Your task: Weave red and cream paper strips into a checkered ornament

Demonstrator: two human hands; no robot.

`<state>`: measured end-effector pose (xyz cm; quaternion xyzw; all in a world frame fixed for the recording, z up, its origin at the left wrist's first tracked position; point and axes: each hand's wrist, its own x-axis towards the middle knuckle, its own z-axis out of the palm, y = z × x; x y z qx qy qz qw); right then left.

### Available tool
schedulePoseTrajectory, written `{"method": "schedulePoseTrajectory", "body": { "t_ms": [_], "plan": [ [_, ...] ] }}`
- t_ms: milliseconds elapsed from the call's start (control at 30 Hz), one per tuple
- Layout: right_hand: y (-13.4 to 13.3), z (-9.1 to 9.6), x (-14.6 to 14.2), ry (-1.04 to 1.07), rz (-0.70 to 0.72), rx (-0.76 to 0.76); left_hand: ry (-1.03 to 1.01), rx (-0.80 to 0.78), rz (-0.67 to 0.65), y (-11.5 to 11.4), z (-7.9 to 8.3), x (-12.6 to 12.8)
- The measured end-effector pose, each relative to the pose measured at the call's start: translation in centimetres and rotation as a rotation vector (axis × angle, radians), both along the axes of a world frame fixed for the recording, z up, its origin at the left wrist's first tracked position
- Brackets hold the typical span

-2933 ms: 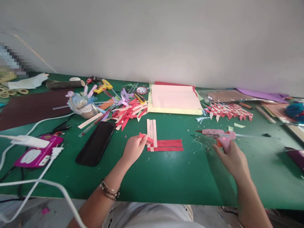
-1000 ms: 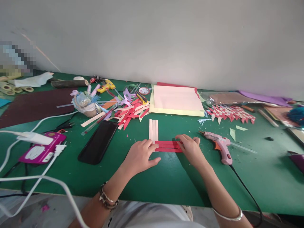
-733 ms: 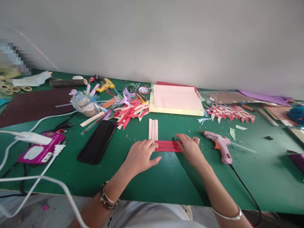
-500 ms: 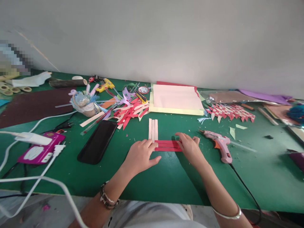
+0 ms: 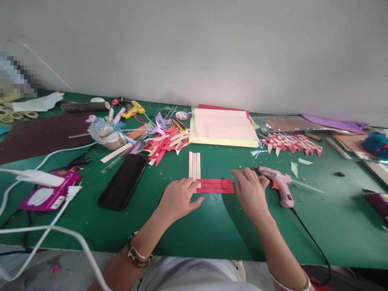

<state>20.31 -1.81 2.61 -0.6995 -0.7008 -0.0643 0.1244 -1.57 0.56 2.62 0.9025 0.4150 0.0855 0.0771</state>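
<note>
Several pale pink paper strips (image 5: 194, 165) stand side by side, pointing away from me. Red paper strips (image 5: 216, 186) run off to the right from their near end, so together they make an L. My left hand (image 5: 178, 199) lies over the corner where the two sets meet, its fingers stretched flat and its thumb spread; it hides part of the pink strips. Raised off the table just right of the red ends, my right hand (image 5: 251, 192) has loosely bent fingers held apart and nothing visible in them. Its nearest neighbour is a pink glue gun (image 5: 280, 184).
A black phone (image 5: 123, 182) and a purple power strip (image 5: 54, 190) with white cables lie left. Beyond are loose red and pink strips (image 5: 165, 143), paper sheets (image 5: 224, 123), a yellow glue gun (image 5: 133, 109) and a woven red-and-white paper piece (image 5: 292, 142).
My right hand has let go of the red strips' right end and moved right, toward the pink glue gun. My left hand stays on the corner.
</note>
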Motion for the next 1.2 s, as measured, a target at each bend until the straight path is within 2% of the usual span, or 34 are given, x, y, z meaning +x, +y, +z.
{"method": "schedulePoseTrajectory", "body": {
  "t_ms": [133, 200, 300, 400, 567, 667, 767, 867, 967, 1200],
  "plan": [
    [-0.4, -0.1, -3.2, 0.019, 0.219, -0.137, -0.001, 0.013, 0.011, 0.0, -0.2, 0.0],
    [-0.3, -0.3, -4.4, 0.015, 0.273, -0.181, -0.005, 0.016, 0.020, -0.1, -0.2, 0.0],
    [-0.2, -0.5, -4.7, 0.004, 0.266, -0.222, -0.008, 0.012, 0.024, -0.1, -0.3, 0.0],
    [-0.3, -0.6, -3.7, -0.020, 0.222, -0.236, -0.009, 0.002, 0.017, -0.1, -0.2, 0.0],
    [-1.0, -0.6, -1.9, -0.031, 0.109, -0.222, -0.012, 0.006, 0.019, 0.0, -0.2, 0.1],
    [-1.1, -0.4, -2.1, -0.049, 0.072, -0.188, -0.024, 0.000, 0.018, 0.0, -0.3, 0.2],
    [-0.8, -0.1, -3.5, -0.027, 0.137, -0.171, -0.039, 0.004, 0.028, 0.0, -0.4, 0.2],
    [-0.4, 0.1, -5.5, -0.003, 0.240, -0.217, -0.051, -0.008, 0.046, 0.0, -0.4, 0.1],
    [-0.1, 0.2, -6.7, -0.019, 0.268, -0.274, -0.061, -0.035, 0.066, 0.0, -0.3, 0.1],
    [-0.2, -0.1, -5.7, -0.023, 0.208, -0.277, -0.034, -0.035, 0.109, 0.1, -0.2, 0.2]
  ]
}}
